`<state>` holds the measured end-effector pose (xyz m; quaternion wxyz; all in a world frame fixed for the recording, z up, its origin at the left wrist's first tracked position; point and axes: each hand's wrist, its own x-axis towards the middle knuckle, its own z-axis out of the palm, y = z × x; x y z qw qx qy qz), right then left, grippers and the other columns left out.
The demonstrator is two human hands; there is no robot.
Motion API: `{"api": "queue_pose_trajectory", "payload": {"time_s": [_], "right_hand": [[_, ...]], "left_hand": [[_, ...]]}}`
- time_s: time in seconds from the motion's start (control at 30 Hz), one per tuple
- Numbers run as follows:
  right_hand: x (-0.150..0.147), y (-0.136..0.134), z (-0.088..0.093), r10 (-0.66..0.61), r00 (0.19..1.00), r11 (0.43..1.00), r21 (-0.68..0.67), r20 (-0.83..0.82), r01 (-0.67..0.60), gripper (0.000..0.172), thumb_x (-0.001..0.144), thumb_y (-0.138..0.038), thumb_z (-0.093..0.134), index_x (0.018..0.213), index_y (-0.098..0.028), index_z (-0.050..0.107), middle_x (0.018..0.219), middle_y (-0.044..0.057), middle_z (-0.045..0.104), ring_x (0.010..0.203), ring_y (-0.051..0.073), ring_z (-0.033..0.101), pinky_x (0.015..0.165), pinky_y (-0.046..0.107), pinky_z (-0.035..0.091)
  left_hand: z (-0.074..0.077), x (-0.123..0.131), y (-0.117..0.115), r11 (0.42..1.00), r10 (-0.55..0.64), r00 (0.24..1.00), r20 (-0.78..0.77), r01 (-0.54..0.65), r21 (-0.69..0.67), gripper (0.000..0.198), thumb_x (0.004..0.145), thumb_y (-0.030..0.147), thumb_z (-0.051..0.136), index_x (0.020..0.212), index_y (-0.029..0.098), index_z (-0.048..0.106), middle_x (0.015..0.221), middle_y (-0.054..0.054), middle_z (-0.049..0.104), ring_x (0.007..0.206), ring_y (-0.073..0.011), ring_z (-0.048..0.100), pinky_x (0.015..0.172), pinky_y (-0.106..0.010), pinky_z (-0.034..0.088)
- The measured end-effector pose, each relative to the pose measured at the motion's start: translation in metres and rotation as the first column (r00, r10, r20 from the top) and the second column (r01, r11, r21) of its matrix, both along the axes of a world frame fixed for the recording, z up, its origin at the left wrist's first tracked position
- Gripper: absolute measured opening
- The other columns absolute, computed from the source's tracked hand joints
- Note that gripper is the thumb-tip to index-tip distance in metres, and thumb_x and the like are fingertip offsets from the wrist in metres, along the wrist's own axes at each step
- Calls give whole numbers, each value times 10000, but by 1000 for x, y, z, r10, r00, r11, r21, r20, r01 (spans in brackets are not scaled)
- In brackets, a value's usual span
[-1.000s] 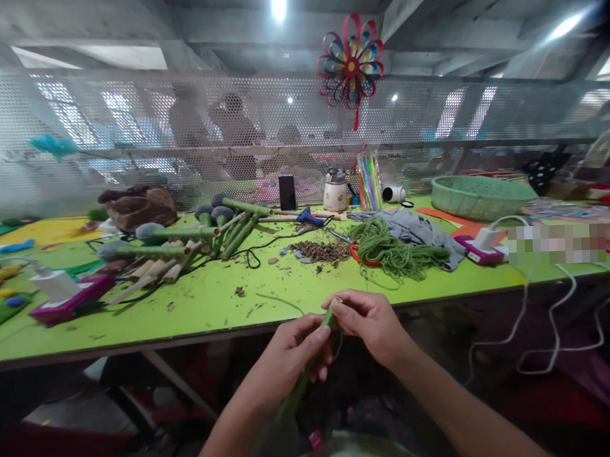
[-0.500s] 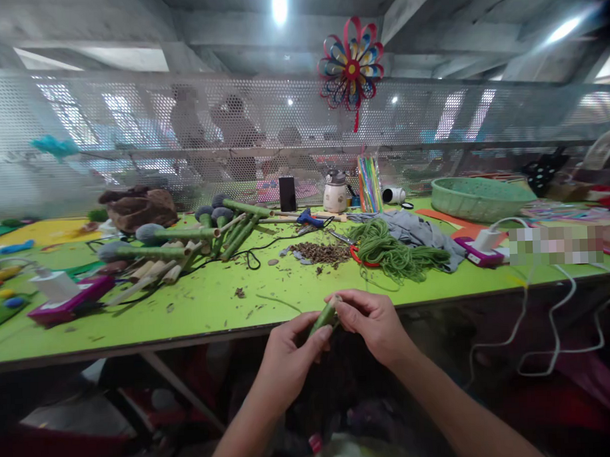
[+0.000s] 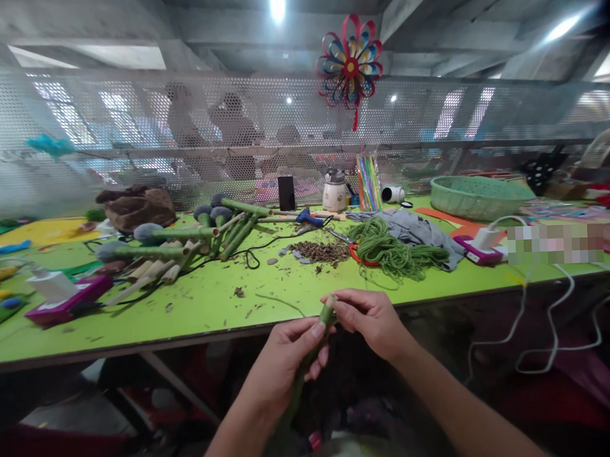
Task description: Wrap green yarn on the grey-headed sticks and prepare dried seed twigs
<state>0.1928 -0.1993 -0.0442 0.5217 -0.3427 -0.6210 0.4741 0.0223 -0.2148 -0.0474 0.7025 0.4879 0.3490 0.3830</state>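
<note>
Between my hands, at the table's front edge, is a bamboo stick (image 3: 327, 314) wrapped in green yarn, its pale end pointing up and away. My left hand (image 3: 289, 352) is closed around it below that end, thumb on top. The fingertips of my right hand (image 3: 376, 323) pinch at the pale tip; whether they also hold yarn is too small to make out. The stick's lower part runs down into shadow. A loose strand of green yarn (image 3: 280, 303) lies on the table just beyond. Farther right is a heap of green yarn (image 3: 406, 251).
Green-wrapped sticks with grey heads (image 3: 158, 235) and bare bamboo pieces (image 3: 151, 270) lie at left. A blue glue gun (image 3: 309, 218), brown scraps (image 3: 320, 252), red-handled scissors (image 3: 359, 256) and grey cloth (image 3: 422, 231) are mid-table. Purple power strips (image 3: 478, 250) and a green basket (image 3: 478, 196) stand right.
The stick has turned more upright, and more of its lower length shows below my left hand. My left hand's fingers have shifted around it; my right hand stays at the tip.
</note>
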Motion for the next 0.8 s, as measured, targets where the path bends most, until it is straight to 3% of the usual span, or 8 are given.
{"api": "queue_pose_trajectory", "payload": {"time_s": [0.3,0.37,0.43,0.5,0.53,0.6,0.7,0.8], "right_hand": [[-5,-2,1,14,993,987,-159,-118,-33,365,798,-394,626,995,-91,672,556,-32,407,498,68,324,461,220,241],[-5,-3,1,51,982,975,-203,-180,-88,367,771,-383,661,1012,-107,661,594,-26,412,514,65,315,465,215,242],[-6,-3,1,77,970,965,-226,-232,-131,366,740,-372,695,1003,-119,658,635,-17,429,532,65,321,470,212,250],[-8,-4,2,52,965,969,-222,-256,-111,340,738,-379,694,947,-113,661,604,-27,419,518,61,309,461,210,243],[-9,-4,2,28,966,975,-205,-258,-83,323,751,-386,681,913,-107,661,567,-39,400,500,59,298,453,211,234],[-11,-5,1,-20,969,987,-157,-246,-19,299,784,-388,644,864,-100,659,503,-60,361,467,56,281,444,215,224],[-12,-6,0,-36,978,994,-111,-204,13,275,807,-372,626,849,-102,662,494,-59,375,462,56,303,448,216,231],[-11,-4,-1,-7,980,987,-157,-200,-26,272,802,-376,634,827,-107,658,504,-58,378,466,50,295,448,209,218]], "left_hand": [[-7,8,-1,897,356,901,-246,-256,360,296,762,401,636,857,129,704,533,15,543,457,-88,437,452,-202,348],[-12,9,-1,831,442,853,-278,-273,485,270,781,368,620,904,144,708,588,-5,598,505,-115,492,499,-218,398],[-16,10,-2,714,554,785,-275,-279,642,241,798,321,605,952,166,707,735,-41,670,642,-159,576,631,-251,456],[-17,11,-3,595,638,729,-246,-264,759,224,810,282,593,980,185,702,872,-66,688,787,-189,604,767,-279,451],[-16,11,-3,576,646,723,-244,-253,777,221,813,275,591,985,188,699,906,-72,685,825,-194,602,800,-285,439],[-10,8,-3,674,549,784,-289,-211,708,230,819,295,586,990,181,690,866,-67,676,783,-182,593,754,-273,441],[2,3,-2,914,150,938,-314,-10,406,296,871,365,505,1005,155,665,712,-32,621,620,-131,527,604,-237,417],[7,-2,-1,973,-27,975,-219,76,217,333,888,394,474,978,130,655,648,-7,557,558,-94,456,546,-213,366]]}}
